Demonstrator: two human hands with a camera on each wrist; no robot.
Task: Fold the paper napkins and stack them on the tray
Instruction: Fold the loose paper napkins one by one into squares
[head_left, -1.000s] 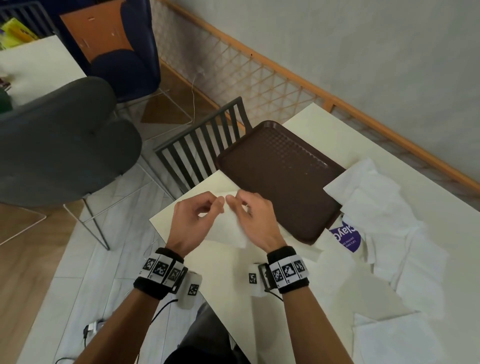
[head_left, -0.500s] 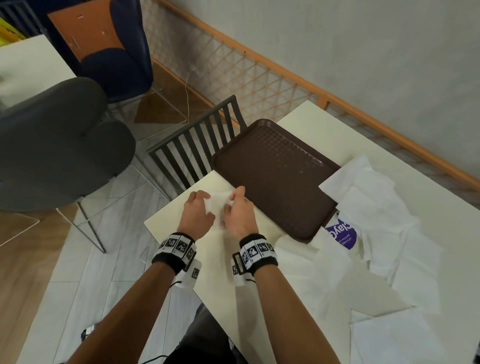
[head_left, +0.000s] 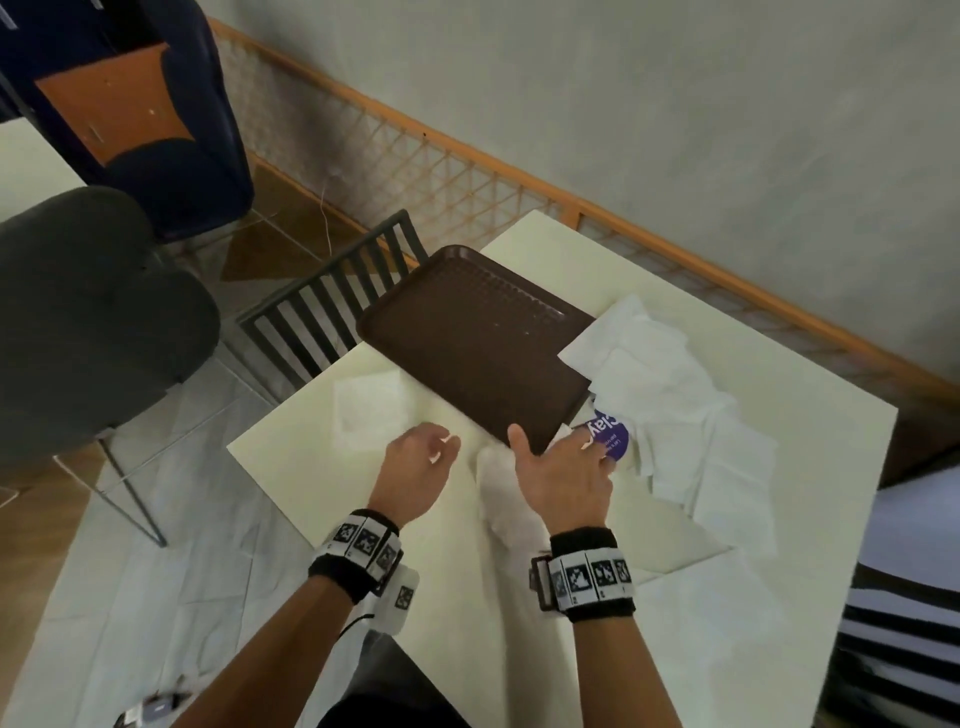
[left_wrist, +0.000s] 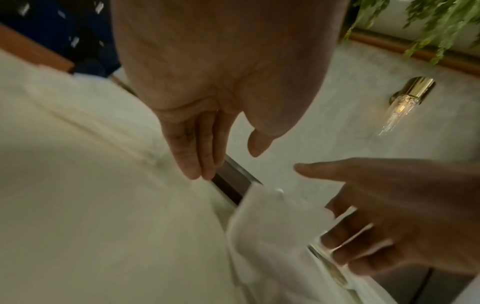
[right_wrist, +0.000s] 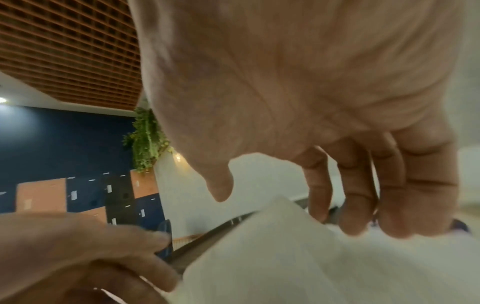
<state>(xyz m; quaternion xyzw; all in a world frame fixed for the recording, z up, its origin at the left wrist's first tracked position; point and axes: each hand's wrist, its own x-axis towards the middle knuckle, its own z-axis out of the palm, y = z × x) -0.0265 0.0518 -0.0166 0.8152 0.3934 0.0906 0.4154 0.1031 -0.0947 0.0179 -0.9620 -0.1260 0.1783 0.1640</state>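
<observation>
The brown tray (head_left: 467, 338) lies bare at the table's far left. A folded white napkin (head_left: 371, 405) rests on the table just left of it. My left hand (head_left: 441, 447) hovers with nothing in it, fingers relaxed and thumb apart (left_wrist: 221, 160). My right hand (head_left: 571, 447) reaches over a loose napkin (head_left: 496, 478) at the tray's near corner, its spread fingers coming down on the paper (right_wrist: 285, 257). Beyond its fingertips lies a purple-labelled napkin pack (head_left: 608, 436). A heap of unfolded napkins (head_left: 675, 395) spreads to the right.
A dark slatted chair (head_left: 332, 306) stands against the table's left edge, with a grey padded chair (head_left: 93, 312) farther left. A wooden lattice rail (head_left: 467, 171) runs along the wall. Another flat napkin (head_left: 717, 623) lies near the front, beside striped cloth (head_left: 904, 623).
Both hands have let go of the folded napkin, which now lies on the table left of the tray. They have moved right toward the loose napkins.
</observation>
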